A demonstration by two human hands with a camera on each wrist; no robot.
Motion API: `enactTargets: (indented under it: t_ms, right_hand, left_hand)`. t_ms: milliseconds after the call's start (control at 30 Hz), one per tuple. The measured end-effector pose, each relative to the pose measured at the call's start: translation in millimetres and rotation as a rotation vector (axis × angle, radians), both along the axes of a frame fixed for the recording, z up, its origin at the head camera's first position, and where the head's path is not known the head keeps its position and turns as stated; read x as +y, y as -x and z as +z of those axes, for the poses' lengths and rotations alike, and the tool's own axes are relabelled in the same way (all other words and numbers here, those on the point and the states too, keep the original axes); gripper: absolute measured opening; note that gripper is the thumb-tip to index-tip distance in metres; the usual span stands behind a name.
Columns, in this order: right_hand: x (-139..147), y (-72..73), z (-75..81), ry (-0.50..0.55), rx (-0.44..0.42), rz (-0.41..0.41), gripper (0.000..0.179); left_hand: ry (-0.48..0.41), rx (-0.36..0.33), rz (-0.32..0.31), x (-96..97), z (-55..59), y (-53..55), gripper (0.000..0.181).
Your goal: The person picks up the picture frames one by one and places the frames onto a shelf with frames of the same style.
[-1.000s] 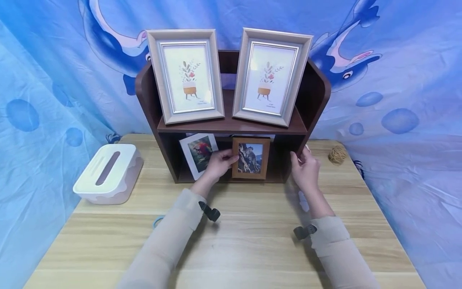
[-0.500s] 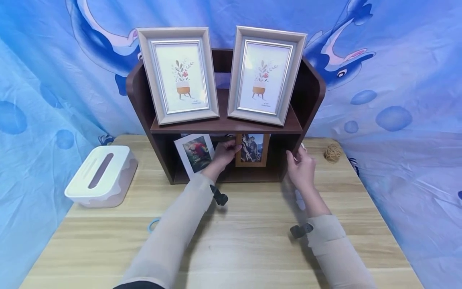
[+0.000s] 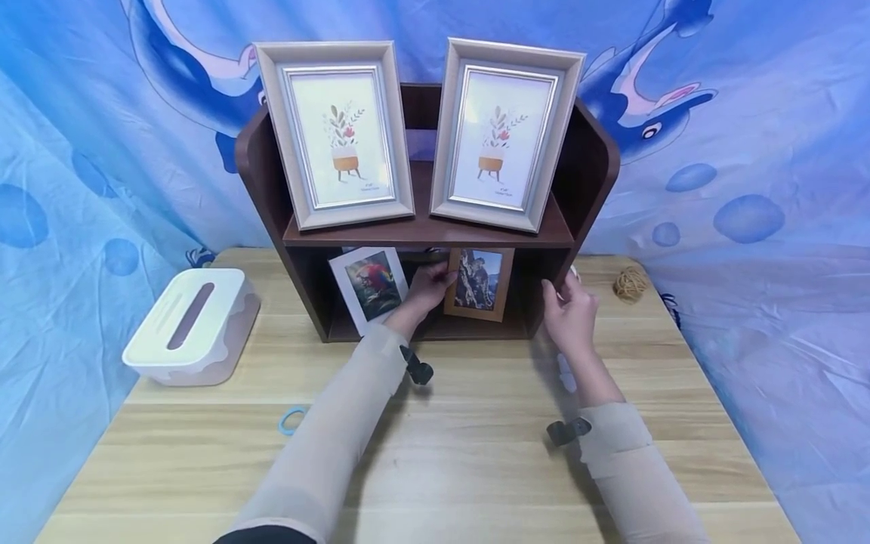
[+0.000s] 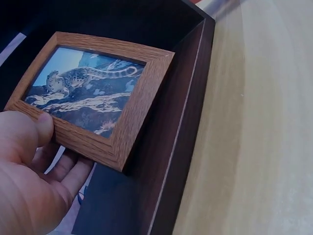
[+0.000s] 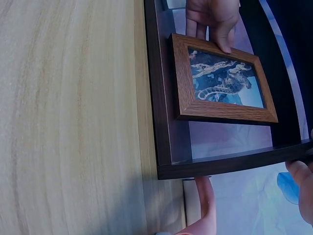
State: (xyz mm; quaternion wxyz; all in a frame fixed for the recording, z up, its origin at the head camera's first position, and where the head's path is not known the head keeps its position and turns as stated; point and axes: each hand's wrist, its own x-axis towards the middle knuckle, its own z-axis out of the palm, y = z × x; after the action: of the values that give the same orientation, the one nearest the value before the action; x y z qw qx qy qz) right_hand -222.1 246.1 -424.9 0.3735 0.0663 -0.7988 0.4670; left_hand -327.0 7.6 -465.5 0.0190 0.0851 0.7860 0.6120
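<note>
My left hand (image 3: 424, 291) pinches the side of a wooden picture frame (image 3: 479, 281) with a snow leopard picture, inside the lower tier of a dark brown shelf (image 3: 428, 239). In the left wrist view the thumb lies on the border of the frame, fingers behind it. The frame stands slightly tilted. To its left a white picture frame (image 3: 372, 283) with a parrot picture leans, partly covered by my hand. My right hand (image 3: 572, 317) holds the shelf's right side panel near its front edge, with a finger along the outer face in the right wrist view.
Two large pale frames (image 3: 340, 143) with plant pictures stand on the upper tier. A white tissue box (image 3: 193, 325) sits at left, a blue ring-shaped piece (image 3: 292, 420) before it. A twine ball (image 3: 630, 285) lies right of the shelf. A blue curtain hangs behind.
My left hand has pushed the wooden frame deeper into the lower tier and tilted it a little. My right hand has stayed at the side panel. The head view has shifted slightly.
</note>
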Motion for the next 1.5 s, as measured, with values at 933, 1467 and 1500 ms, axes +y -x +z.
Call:
enactTargets:
  t_ms: [933, 1467, 1500]
  right_hand:
    - [-2.4, -2.2, 4.9, 0.024, -0.023, -0.009, 0.012]
    - [-3.2, -5.7, 4.3, 0.036, -0.039, -0.002, 0.013]
    - [-3.3, -5.9, 4.8, 0.032, -0.037, 0.001, 0.013]
  left_hand:
    - [0.009, -0.038, 0.035, -8.5, -22.6, -26.7, 0.032]
    - [0.182, 0.064, 0.081, -11.9, -24.2, -33.8, 0.032]
    - [0.179, 0.065, 0.081, -11.8, -24.4, -34.1, 0.032]
